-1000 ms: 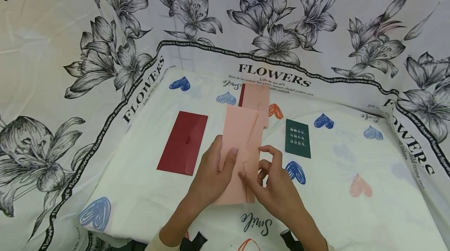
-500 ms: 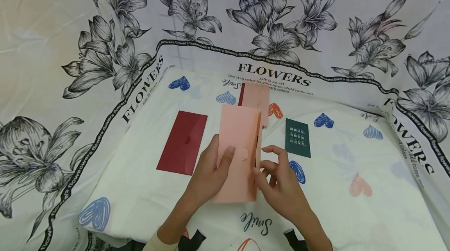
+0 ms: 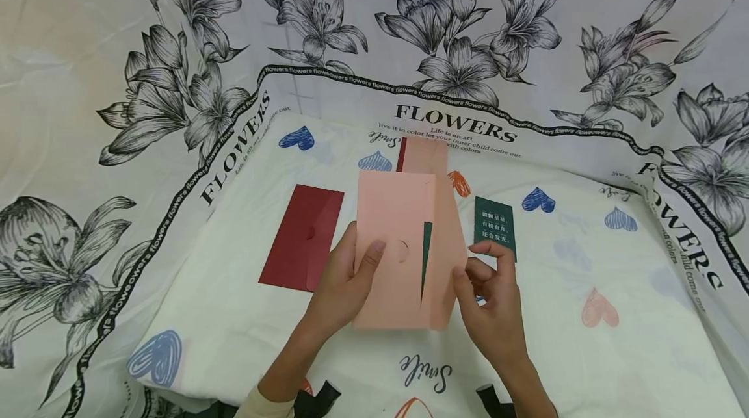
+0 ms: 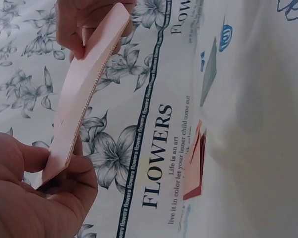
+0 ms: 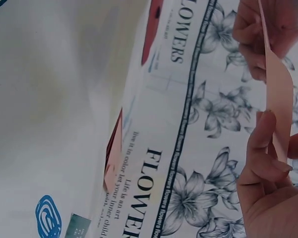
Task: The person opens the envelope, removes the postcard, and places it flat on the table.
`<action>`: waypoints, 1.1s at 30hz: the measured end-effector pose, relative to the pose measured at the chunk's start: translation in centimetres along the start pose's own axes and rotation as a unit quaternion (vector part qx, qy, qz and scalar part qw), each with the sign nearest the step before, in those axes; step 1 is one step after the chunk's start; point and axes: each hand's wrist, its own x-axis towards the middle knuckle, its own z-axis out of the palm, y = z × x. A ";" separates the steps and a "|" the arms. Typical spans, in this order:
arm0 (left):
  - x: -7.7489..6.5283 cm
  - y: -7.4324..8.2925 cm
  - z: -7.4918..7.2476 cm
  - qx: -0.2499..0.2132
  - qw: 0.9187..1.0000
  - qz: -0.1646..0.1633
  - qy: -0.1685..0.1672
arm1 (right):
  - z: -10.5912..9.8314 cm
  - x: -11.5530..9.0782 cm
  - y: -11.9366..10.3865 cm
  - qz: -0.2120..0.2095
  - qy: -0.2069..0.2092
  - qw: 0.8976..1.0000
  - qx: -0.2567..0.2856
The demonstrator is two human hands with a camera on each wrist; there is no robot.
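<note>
In the head view my left hand [image 3: 339, 288] holds a pink envelope [image 3: 389, 203] raised over the cloth, thumb on its face and fingers behind. Its long flap [image 3: 447, 255] is folded out to the right. Along the opening shows a narrow strip of something dark green [image 3: 428, 252] inside. My right hand [image 3: 491, 301] pinches the flap's outer edge between thumb and finger. From the left wrist view, the envelope [image 4: 84, 84] appears nearly edge-on, gripped at its near end. The right wrist view has the right hand's [image 5: 268, 183] thumb and fingers on the flap.
A dark red envelope [image 3: 301, 236] lies on the white cloth to the left. At the back, a second pink envelope [image 3: 424, 153] overlaps something dark red. Behind the right hand is a dark green card [image 3: 493, 223] with white characters. Flower-printed fabric [image 3: 462, 67] rises behind.
My right hand has moved right with the flap, swinging it outward from the envelope's face. The opening now shows the green strip. The left hand keeps its hold, shifting slightly left.
</note>
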 end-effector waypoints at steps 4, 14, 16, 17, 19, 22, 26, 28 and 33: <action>0.0 0.1 0.1 -0.006 1.000 -0.004 -0.007 | -0.2 0.1 0.0 0.009 0.002 1.000 0.008; -0.3 0.3 0.6 -0.035 0.999 -0.024 -0.024 | -0.2 0.4 0.4 0.057 -0.009 0.998 -0.010; -0.3 0.3 0.9 -0.034 0.999 -0.021 -0.027 | 0.0 0.4 0.4 0.060 -0.010 0.998 -0.029; -0.4 0.3 1.1 -0.031 0.999 -0.018 -0.028 | 0.1 0.4 0.4 0.058 -0.012 0.997 -0.040; -0.5 0.2 1.4 -0.032 0.999 -0.011 -0.033 | 0.3 0.4 0.3 0.058 -0.013 0.997 -0.057; -0.5 -0.1 1.7 -0.027 0.999 -0.001 -0.034 | 0.5 0.4 0.1 0.049 -0.012 0.996 -0.074; -0.3 -0.4 1.8 -0.002 0.999 0.013 -0.033 | 0.4 0.4 0.1 0.038 -0.002 0.995 -0.089; -0.3 -0.6 1.8 0.013 0.999 0.020 -0.026 | 0.1 0.5 0.1 0.033 0.011 0.995 -0.094; -0.1 -0.7 1.7 0.028 0.999 0.023 -0.009 | -0.6 0.6 0.2 0.027 0.041 0.994 -0.094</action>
